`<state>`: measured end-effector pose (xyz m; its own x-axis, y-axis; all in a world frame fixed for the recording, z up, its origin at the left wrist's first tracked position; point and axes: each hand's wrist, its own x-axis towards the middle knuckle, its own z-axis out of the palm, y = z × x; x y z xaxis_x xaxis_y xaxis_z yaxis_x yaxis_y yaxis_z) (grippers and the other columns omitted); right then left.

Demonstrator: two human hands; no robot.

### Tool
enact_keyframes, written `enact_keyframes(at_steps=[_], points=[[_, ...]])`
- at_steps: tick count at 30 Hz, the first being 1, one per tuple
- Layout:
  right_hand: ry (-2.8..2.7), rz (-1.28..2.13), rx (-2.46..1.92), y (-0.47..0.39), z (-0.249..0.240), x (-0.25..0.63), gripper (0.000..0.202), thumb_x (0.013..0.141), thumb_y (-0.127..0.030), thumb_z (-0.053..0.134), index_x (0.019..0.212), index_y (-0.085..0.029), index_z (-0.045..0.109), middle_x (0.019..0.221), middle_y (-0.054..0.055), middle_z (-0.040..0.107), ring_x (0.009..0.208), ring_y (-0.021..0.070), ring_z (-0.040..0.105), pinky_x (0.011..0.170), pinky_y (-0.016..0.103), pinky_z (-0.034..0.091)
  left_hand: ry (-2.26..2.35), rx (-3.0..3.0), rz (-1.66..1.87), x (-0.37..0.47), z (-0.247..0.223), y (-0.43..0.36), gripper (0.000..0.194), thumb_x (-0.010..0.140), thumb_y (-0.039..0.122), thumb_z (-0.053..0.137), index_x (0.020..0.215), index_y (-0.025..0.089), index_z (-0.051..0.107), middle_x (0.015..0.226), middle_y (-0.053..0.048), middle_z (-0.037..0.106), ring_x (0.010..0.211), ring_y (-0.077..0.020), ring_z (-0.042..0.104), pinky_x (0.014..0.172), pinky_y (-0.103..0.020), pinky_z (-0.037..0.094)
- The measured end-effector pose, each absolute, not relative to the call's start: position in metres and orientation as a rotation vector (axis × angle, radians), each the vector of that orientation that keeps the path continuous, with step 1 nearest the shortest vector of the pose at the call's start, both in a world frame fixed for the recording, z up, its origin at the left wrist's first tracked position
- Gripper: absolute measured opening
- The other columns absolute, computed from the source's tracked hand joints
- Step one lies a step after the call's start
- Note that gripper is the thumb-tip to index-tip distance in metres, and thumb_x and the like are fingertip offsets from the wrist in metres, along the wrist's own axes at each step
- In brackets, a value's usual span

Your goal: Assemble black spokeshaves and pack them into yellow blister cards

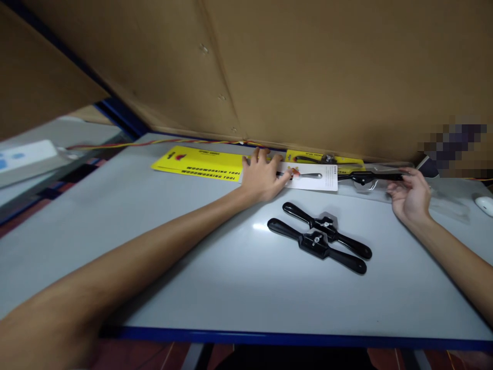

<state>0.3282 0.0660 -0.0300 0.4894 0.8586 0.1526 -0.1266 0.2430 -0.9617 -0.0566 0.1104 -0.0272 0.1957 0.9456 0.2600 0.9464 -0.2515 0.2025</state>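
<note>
My left hand (262,176) lies with fingers spread over the right end of the yellow cards (208,163) and the left part of a white printed card (318,177). At the right, my right hand (412,198) has its fingers closed on the end of a black spokeshave (364,178), beside clear plastic packaging (381,191). Two more black spokeshaves, an upper one (327,228) and a lower one (316,244), lie side by side at mid-table. Behind the white card, a packaged tool on a yellow card (304,155) rests near the wall.
A brown board wall (269,67) rises behind the grey table (215,288). Red and yellow wires (169,141) run along its back edge to a white power strip (31,162) at the left. A white object (484,204), perhaps a mouse, sits far right.
</note>
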Motion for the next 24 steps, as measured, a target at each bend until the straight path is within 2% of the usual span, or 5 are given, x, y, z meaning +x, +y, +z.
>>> enact_keyframes(at_steps=[6,13,19,24], points=[[-0.664,0.690,-1.044,0.070,-0.033,0.328,0.013,0.066,-0.022,0.063,0.077,-0.027,0.066,0.075,-0.001,0.068,0.053,0.0143,0.064,0.037,0.025,0.045,-1.935,-2.456,-0.388,-0.052,-0.015,0.102,0.068,0.104,0.067,0.033,0.143,0.018,0.061,0.162,-0.023,0.045,0.153,-0.0468,0.037,0.118,-0.066,0.040],[-0.778,0.735,-1.063,0.072,-0.039,0.337,0.014,0.068,-0.027,0.066,0.082,-0.030,0.067,0.071,-0.001,0.068,0.052,0.0178,0.066,0.040,0.029,0.047,-1.897,-2.444,-0.604,-0.056,-0.023,0.106,0.068,0.103,0.065,0.039,0.150,0.019,0.056,0.162,-0.022,0.043,0.144,-0.0466,0.045,0.113,-0.065,0.045],[-0.903,0.818,-1.141,0.065,-0.035,0.326,0.025,0.070,-0.033,0.074,0.095,-0.029,0.070,0.068,0.002,0.071,0.049,0.0212,0.067,0.044,0.035,0.053,-1.785,-2.478,-0.735,-0.061,-0.029,0.109,0.066,0.103,0.064,0.039,0.145,0.017,0.058,0.161,-0.023,0.042,0.138,-0.0459,0.047,0.110,-0.064,0.048],[-1.019,0.882,-1.238,0.057,-0.028,0.311,0.031,0.073,-0.033,0.076,0.103,-0.027,0.070,0.069,-0.003,0.071,0.052,0.0197,0.071,0.054,0.036,0.062,-1.679,-2.497,-0.845,-0.066,-0.033,0.111,0.063,0.102,0.065,0.040,0.140,0.019,0.059,0.159,-0.022,0.042,0.137,-0.0446,0.047,0.111,-0.064,0.046]])
